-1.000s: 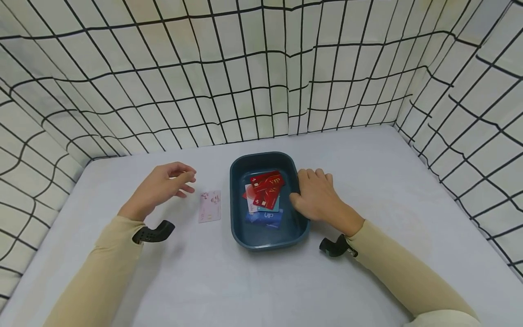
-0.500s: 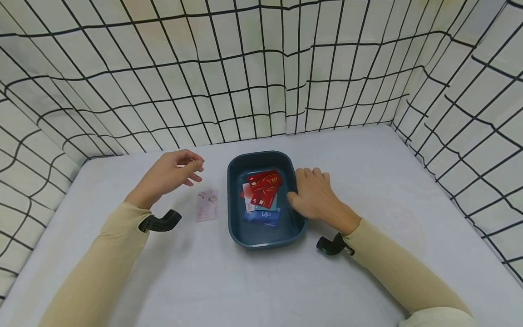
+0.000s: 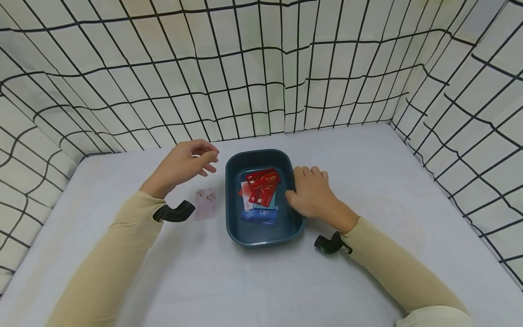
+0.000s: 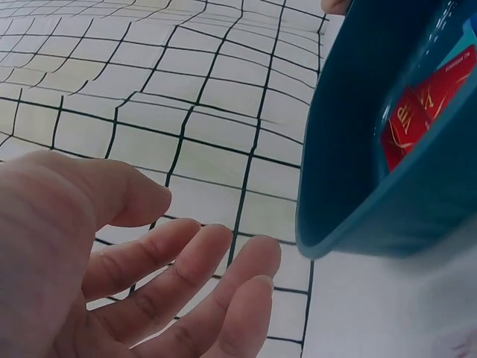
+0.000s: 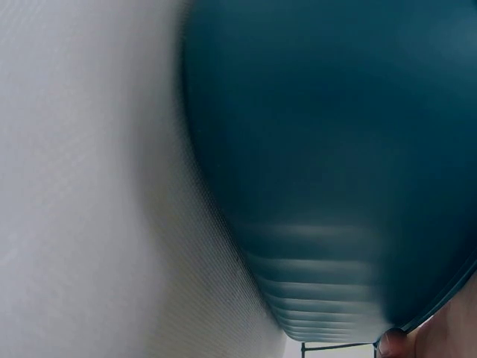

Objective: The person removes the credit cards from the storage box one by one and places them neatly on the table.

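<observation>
A dark blue plastic bin [image 3: 261, 238] stands on the white-covered table. In it lies an overlapping pile of cards: red VIP cards [image 3: 263, 196], a blue VIP card [image 3: 259, 215] and paler ones partly covered. My right hand [image 3: 311, 193] grips the bin's right rim, the thumb at the edge; one fingertip shows by the rim in the right wrist view. My left hand [image 3: 185, 165] holds nothing and hovers left of the bin's far corner, fingers loosely bent and spread in the left wrist view. A pink patterned card [image 3: 205, 203] lies flat on the table, left of the bin.
A black grid on pale walls [image 3: 245, 81] closes off the table's back and both sides. Black wrist cameras [image 3: 175, 212] stick out from both sleeves, the left one overlapping the pink card's edge in the head view.
My left hand has moved right and away from me, from beside the pink card toward the bin's far left corner. My right hand stays on the rim, and the cards lie as before.
</observation>
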A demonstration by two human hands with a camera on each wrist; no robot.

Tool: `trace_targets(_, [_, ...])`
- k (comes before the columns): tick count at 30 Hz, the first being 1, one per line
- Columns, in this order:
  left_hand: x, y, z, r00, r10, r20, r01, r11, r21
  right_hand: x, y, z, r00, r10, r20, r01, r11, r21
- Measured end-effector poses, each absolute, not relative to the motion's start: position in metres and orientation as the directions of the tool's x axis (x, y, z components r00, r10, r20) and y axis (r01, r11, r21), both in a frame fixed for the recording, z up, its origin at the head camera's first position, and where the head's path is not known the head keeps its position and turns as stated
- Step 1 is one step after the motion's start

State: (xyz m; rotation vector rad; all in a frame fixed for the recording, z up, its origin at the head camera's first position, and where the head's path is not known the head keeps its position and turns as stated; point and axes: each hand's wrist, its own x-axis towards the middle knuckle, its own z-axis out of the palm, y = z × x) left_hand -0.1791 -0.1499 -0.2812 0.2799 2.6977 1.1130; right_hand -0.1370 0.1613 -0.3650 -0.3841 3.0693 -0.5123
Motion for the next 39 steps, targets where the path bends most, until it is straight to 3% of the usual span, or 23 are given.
trace_targets(9, [-0.187, -0.125, -0.29, -0.944, 0.325, -0.063, 0.183, 0.671, 0.719, -0.138, 0.162, -0.366, -0.968, -0.247, 0.038, -0.246, 0.914, -0.323])
trace_targets(39, [-0.22, -0.072, -0.323, -0.841, 0.513, -0.172, 0.322, 0.73, 0.603, -0.141, 0.165, -0.366, -0.967, -0.254, 0.009, -0.242, 0.908, -0.342])
